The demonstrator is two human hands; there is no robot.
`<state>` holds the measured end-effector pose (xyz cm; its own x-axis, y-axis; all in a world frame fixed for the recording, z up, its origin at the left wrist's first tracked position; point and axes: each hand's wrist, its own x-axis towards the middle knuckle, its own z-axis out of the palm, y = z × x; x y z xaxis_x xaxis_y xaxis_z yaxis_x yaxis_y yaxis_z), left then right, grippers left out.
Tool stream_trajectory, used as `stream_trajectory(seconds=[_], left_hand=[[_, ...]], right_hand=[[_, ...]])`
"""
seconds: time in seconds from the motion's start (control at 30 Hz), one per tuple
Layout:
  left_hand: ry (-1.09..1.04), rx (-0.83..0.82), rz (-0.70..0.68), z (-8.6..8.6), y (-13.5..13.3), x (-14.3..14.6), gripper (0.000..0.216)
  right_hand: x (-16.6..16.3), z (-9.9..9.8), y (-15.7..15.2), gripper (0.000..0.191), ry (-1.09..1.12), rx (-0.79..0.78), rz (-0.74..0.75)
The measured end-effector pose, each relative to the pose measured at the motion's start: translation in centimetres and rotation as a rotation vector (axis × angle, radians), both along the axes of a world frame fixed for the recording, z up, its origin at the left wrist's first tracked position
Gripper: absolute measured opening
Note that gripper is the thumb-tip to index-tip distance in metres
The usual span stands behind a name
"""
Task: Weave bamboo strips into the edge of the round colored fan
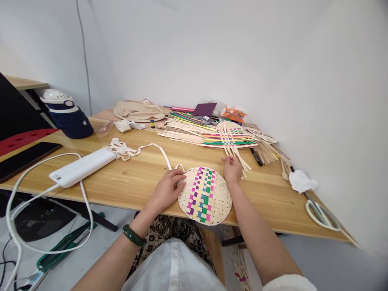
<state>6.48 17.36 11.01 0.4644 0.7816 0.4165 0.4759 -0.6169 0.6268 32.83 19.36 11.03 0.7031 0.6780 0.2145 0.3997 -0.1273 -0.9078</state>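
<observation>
A round woven piece of pale strips (216, 198), with pink, purple, green, blue and yellow squares, lies at the table's front edge. My left hand (169, 188) is at its left rim, thumb and fingers closed on the edge. From beside that hand a white ribbon (157, 147) runs back to a loose heap. My right hand (233, 169) is just above the disc's upper right rim, fingers curled in a pinch. What they hold, if anything, is too small to make out. Right behind it is a partly woven piece with loose strip ends (228, 137).
Bundles of pale and coloured strips (188, 131) lie at the back. On the left are a white power strip (83, 166), a phone (27, 159) and a blue bottle (68, 117). Scissors (323, 214), crumpled tissue (301, 181) and a black marker (256, 157) lie on the right.
</observation>
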Motion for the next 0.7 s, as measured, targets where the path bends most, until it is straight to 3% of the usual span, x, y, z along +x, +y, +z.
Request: stream_trajectory(seconds=[0.37, 0.7], left_hand=[[-0.027, -0.013, 0.000, -0.2, 0.0, 0.0, 0.022], [-0.147, -0.049, 0.000, 0.3, -0.2, 0.0, 0.021]], right_hand=[[0.5, -1.1, 0.7, 0.027, 0.017, 0.094, 0.135], [0.1, -0.9, 0.9, 0.022, 0.101, 0.129, 0.190]])
